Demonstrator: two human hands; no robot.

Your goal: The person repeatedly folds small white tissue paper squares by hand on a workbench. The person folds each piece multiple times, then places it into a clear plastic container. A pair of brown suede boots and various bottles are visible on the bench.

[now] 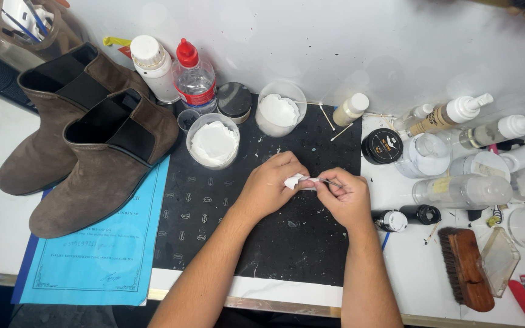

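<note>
Over the black rubber work mat [287, 243], the left hand [268, 185] pinches a small white cloth scrap [293, 180] against the thin metal tool [326, 181] gripped by the right hand [347, 197]. Bare mat lies below both hands. Beyond the left hand, a clear cup [214, 141] holds white wipes.

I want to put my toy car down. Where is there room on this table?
Free: the black mat between the blue paper and the left hand. Crowded: the bottles at right, and the back by the cups.
</note>
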